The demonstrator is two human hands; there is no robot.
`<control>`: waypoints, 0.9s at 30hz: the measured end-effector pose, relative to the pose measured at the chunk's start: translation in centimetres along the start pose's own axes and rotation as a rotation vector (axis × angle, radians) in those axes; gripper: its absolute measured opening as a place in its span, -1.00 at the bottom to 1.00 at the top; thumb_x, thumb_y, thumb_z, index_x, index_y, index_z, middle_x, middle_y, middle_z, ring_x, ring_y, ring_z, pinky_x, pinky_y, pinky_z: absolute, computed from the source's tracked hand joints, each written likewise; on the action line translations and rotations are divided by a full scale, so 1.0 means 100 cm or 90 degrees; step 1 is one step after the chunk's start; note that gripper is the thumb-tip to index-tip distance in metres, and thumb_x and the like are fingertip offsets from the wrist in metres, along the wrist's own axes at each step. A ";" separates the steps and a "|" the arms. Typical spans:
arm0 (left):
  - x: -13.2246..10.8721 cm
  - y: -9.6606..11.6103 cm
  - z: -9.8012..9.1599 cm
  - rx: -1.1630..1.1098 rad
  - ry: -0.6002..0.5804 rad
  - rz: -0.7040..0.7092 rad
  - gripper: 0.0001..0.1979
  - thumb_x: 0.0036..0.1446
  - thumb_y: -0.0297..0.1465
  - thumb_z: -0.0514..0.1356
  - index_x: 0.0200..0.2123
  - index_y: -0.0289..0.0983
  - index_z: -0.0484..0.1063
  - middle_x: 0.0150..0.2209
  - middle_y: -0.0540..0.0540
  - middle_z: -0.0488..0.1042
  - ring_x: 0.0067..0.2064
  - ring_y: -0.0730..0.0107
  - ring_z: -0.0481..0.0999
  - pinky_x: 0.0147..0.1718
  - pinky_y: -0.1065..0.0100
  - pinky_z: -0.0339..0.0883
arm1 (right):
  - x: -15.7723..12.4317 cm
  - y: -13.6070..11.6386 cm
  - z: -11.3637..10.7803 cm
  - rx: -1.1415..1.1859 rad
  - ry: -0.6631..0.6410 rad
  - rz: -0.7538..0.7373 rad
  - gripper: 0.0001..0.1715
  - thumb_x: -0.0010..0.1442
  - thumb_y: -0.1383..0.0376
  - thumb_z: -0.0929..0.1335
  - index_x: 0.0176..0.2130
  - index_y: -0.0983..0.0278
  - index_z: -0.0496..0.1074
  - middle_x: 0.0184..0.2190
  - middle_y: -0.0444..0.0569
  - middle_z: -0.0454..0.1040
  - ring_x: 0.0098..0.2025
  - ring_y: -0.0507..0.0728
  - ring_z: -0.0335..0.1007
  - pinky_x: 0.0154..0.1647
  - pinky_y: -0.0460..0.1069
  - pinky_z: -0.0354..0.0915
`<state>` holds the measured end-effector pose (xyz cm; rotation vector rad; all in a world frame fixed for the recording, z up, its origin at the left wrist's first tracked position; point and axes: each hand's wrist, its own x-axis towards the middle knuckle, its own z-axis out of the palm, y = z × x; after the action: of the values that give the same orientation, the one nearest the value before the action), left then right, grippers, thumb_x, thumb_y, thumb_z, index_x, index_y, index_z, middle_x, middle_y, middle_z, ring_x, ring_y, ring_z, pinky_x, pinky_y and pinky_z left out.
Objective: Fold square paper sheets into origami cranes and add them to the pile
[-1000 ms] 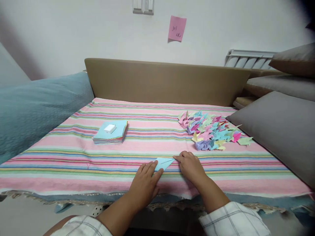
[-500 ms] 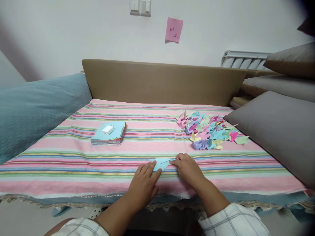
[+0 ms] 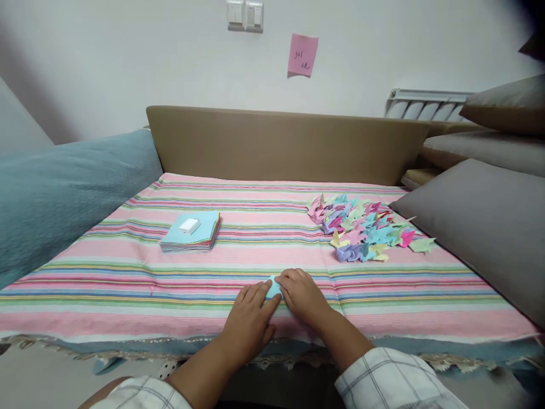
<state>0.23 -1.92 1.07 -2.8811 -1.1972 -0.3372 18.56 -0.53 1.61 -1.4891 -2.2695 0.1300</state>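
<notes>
Paper: light-blue folded paper (image 3: 272,287), and only a small sliver shows, squeezed in between the two hands.
Paper position: flat on the striped cloth (image 3: 128,278), centre of the surface (image 3: 264,253), close to its near edge.
Left hand: left hand (image 3: 249,322) is laid palm down, fingers stretched out and lying side by side, with the tips on the paper's left part. It is pressing, not gripping.
Right hand: right hand (image 3: 303,295) arches over most of the paper, knuckles up and fingertips down on it. Whether it pinches an edge underneath, I cannot tell.
Hands together: fingertips almost meet over the paper.
Sleeves: white checked sleeves (image 3: 383,380) at the bottom of the view.
Surface, left: stack of coloured paper squares (image 3: 191,234), light blue on top, with a small white block (image 3: 189,225) sitting on it.
Surface, right: heap of folded paper shapes (image 3: 364,227) in pink, blue, purple, yellow and green, well apart from the hands.
Cloth: pink bands with thin coloured stripes, and a fringe along the near hem.
Room, sides: teal blanket (image 3: 63,187) on the left, grey cushion (image 3: 481,227) on the right, touching the cloth's edge.
Room, back: tan padded board (image 3: 289,142) across the far end, white wall above it with a pink sticky note (image 3: 302,55), light switches (image 3: 244,14) and a white radiator (image 3: 426,103).
</notes>
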 end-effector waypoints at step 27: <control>-0.016 -0.019 -0.024 0.003 -0.013 -0.084 -0.60 0.01 -0.34 0.21 -0.02 -0.08 0.32 0.16 0.00 0.31 0.11 0.05 0.25 0.10 -0.12 -0.05 | 0.000 0.003 0.001 0.034 -0.031 0.054 -0.68 0.21 0.36 0.24 -0.05 0.20 0.42 -0.14 -0.02 0.40 -0.10 0.14 0.22 -0.06 0.03 0.15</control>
<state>-2.65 -1.94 2.98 -2.8148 -1.3943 -0.3076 18.77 -0.42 1.48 -1.5700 -2.2237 0.2522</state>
